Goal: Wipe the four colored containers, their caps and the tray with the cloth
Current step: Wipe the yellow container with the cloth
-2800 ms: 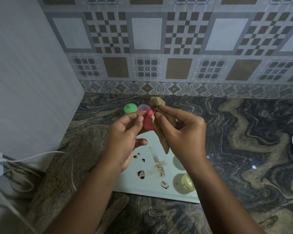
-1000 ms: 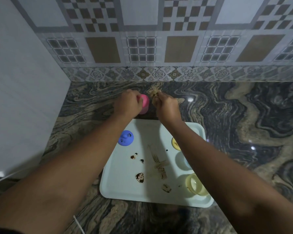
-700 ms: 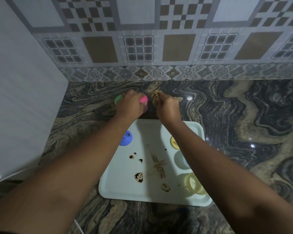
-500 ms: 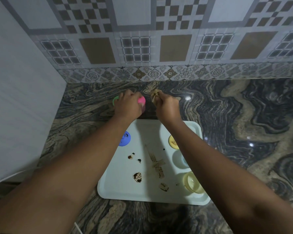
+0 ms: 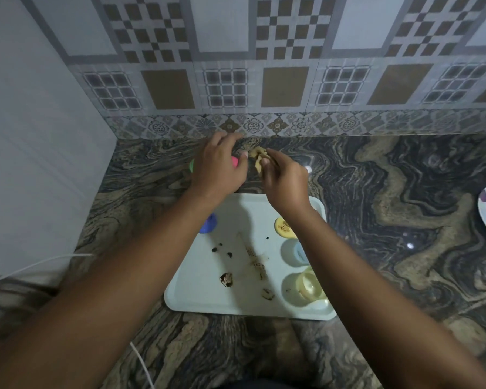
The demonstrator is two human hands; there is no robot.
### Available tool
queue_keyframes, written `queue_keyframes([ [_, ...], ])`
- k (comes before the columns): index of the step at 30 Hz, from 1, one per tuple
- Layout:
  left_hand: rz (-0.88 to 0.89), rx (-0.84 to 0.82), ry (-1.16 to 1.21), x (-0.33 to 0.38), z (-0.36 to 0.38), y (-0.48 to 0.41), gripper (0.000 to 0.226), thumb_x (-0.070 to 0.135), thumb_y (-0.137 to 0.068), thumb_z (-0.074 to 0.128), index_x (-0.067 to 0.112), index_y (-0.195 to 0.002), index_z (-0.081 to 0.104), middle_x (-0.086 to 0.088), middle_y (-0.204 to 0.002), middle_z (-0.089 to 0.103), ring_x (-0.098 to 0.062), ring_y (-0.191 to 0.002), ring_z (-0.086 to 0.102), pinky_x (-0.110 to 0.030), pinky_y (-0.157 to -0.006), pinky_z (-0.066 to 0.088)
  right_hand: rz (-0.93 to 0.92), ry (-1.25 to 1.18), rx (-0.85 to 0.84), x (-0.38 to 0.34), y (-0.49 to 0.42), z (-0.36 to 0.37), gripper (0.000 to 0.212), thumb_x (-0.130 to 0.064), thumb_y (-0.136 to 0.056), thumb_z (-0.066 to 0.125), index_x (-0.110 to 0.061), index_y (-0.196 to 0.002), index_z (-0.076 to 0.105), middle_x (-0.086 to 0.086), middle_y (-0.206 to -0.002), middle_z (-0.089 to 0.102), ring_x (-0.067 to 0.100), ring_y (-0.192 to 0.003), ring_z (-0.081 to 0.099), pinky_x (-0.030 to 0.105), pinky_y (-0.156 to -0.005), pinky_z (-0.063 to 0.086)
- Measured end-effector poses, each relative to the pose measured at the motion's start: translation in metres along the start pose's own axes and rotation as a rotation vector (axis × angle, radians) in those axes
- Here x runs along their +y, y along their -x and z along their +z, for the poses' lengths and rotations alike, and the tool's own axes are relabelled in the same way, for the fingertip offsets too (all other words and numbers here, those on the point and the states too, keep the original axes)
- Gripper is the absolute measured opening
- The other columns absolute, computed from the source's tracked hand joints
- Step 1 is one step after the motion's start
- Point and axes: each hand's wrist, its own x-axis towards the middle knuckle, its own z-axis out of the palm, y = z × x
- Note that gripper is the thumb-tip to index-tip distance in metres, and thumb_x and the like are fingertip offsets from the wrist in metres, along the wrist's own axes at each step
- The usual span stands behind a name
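1. A dark stone counter [image 5: 404, 220] with wavy swirls runs up to a wall of patterned tiles [image 5: 286, 85].
2. The left hand [image 5: 219, 167] lies over the pink container [image 5: 234, 161], just past the far edge of the tray [image 5: 236, 307]. Only a bit of pink shows by the thumb, so I cannot tell which way it stands.
3. A green container [image 5: 192, 165] peeks out on the outer side of the left hand.
4. The left fingers reach toward the tiles. I cannot tell if they hold the pink container.
5. The right hand [image 5: 285, 181] pinches the tan cloth [image 5: 260, 160] in its fingertips. The bunched cloth pokes toward the tiles, just beside the left thumb.
6. The white tray, with brown dirt on it, lies under both wrists. A blue cap [image 5: 208, 223] is under the left wrist and a yellow cap [image 5: 283, 227] is beside the right wrist.
7. Half a second ago the left fingers were curled down over the pink container. Now they are stretched out.
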Motion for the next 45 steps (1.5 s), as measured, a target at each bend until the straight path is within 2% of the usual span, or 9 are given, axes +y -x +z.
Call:
queue_keyframes([
  [6, 0.051, 0.005, 0.155, 0.046, -0.007, 0.042, 0.035, 0.027, -0.088, 0.059, 0.017, -0.121, 0.064, -0.002, -0.12, 0.062, -0.023, -0.111, 0.059, -0.04, -0.092, 0.05, -0.033, 0.012, 0.073, -0.019, 0.041, -0.053, 0.029, -0.02, -0.102, 0.061, -0.008, -0.126, 0.071, 0.01, -0.106, 0.079, 0.025, -0.099, 0.073, 0.024, -0.081, 0.05],
  [11, 0.101, 0.011, 0.264, 0.077, 0.0, 0.092, 0.027, 0.015, -0.088, 0.059, 0.016, -0.115, 0.064, 0.006, -0.104, 0.061, -0.02, -0.097, 0.058, -0.038, -0.085, 0.052, 0.017, 0.031, 0.093, -0.009, 0.092, -0.101, 0.029, -0.02, -0.102, 0.062, -0.01, -0.127, 0.072, 0.003, -0.107, 0.079, 0.01, -0.098, 0.072, 0.011, -0.082, 0.049],
  [22, 0.442, -0.667, -0.111, 0.082, 0.043, 0.184, 0.029, 0.033, -0.092, 0.065, 0.031, -0.121, 0.068, 0.0, -0.146, 0.045, -0.024, -0.134, 0.033, -0.043, -0.101, 0.034, 0.219, 0.058, 0.081, 0.048, 0.189, -0.134, 0.028, -0.013, -0.101, 0.064, -0.011, -0.127, 0.072, 0.002, -0.112, 0.078, 0.011, -0.101, 0.073, 0.021, -0.09, 0.056],
  [28, 0.532, -0.502, -0.114, 0.081, 0.056, 0.191, 0.005, 0.026, -0.081, 0.078, 0.024, -0.085, 0.075, -0.004, -0.124, 0.061, -0.025, -0.116, 0.044, -0.043, -0.078, 0.045, 0.255, 0.047, 0.066, 0.057, 0.203, -0.127, 0.027, -0.013, -0.1, 0.064, -0.015, -0.125, 0.073, -0.003, -0.111, 0.078, 0.0, -0.099, 0.069, 0.006, -0.087, 0.049],
  [32, 0.486, -0.457, -0.018, 0.083, 0.043, 0.19, 0.005, 0.026, -0.087, 0.071, 0.021, -0.088, 0.072, 0.001, -0.118, 0.062, -0.025, -0.111, 0.051, -0.041, -0.08, 0.045, 0.392, -0.154, 0.11, 0.064, 0.205, -0.129, 0.027, -0.029, -0.101, 0.061, -0.02, -0.124, 0.072, -0.002, -0.111, 0.077, 0.013, -0.103, 0.073, 0.047, -0.093, 0.06],
  [36, 0.297, -0.483, 0.215, 0.087, 0.0, 0.169, 0.006, 0.021, -0.091, 0.066, 0.019, -0.092, 0.071, 0.006, -0.107, 0.066, -0.008, -0.103, 0.057, -0.03, -0.091, 0.046, 0.372, -0.373, 0.162, 0.044, 0.195, -0.137, 0.025, -0.018, -0.105, 0.058, -0.01, -0.126, 0.07, 0.002, -0.114, 0.076, 0.018, -0.107, 0.072, 0.05, -0.096, 0.058],
  [38, 0.154, -0.489, 0.292, 0.09, -0.029, 0.153, 0.006, 0.018, -0.093, 0.066, 0.018, -0.092, 0.072, 0.01, -0.093, 0.068, 0.013, -0.081, 0.056, -0.007, -0.076, 0.04, 0.352, -0.467, 0.126, 0.028, 0.187, -0.135, 0.026, -0.021, -0.105, 0.06, -0.01, -0.127, 0.069, 0.007, -0.112, 0.077, 0.024, -0.099, 0.072, 0.059, -0.092, 0.058],
  [40, 0.042, -0.441, 0.344, 0.09, -0.053, 0.137, 0.006, 0.018, -0.092, 0.068, 0.02, -0.09, 0.073, 0.014, -0.085, 0.07, 0.016, -0.07, 0.057, -0.003, -0.065, 0.038, 0.318, -0.568, 0.072, 0.008, 0.179, -0.129, 0.033, -0.027, -0.101, 0.061, -0.011, -0.129, 0.069, 0.014, -0.116, 0.075, 0.031, -0.097, 0.069, 0.07, -0.09, 0.054],
  [45, -0.013, -0.258, 0.37, 0.088, -0.095, 0.104, 0.009, 0.016, -0.09, 0.071, 0.024, -0.087, 0.076, 0.017, -0.08, 0.072, 0.004, -0.074, 0.065, -0.009, -0.069, 0.046, 0.116, -0.626, -0.082, -0.043, 0.16, -0.106, 0.048, -0.043, -0.098, 0.067, -0.022, -0.141, 0.062, 0.017, -0.117, 0.074, 0.023, -0.097, 0.066, 0.046, -0.088, 0.055],
])
